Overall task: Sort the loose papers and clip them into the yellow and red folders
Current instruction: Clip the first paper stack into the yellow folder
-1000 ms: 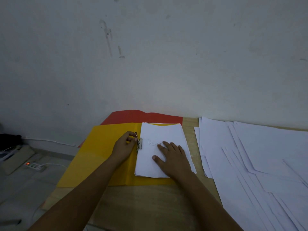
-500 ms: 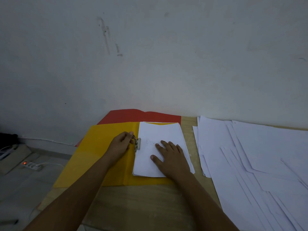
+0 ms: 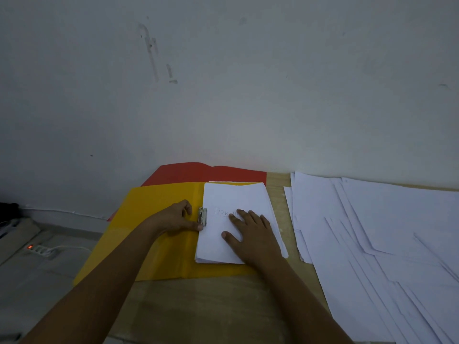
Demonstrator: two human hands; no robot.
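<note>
L hand (image 3: 175,217) on yellow folder (image 3: 154,234), fingers loosely curled, thumb touching metal clip (image 3: 202,216). R hand (image 3: 250,237) flat, fingers spread, pressing paper stack (image 3: 236,197). Loose papers (image 3: 372,232) right of R hand; red folder (image 3: 211,172) beyond.

A light wooden table (image 3: 203,309) stands against the wall and carries everything. An open yellow folder (image 3: 159,244) lies flat on it under both hands (image 3: 173,218), partly covering a red folder (image 3: 211,171) that lies beyond the fingertips, toward the wall. To the right of the right hand (image 3: 250,238), just beside the yellow folder, loose white sheets (image 3: 372,232) spread in overlapping layers across the tabletop to its right edge.
</note>
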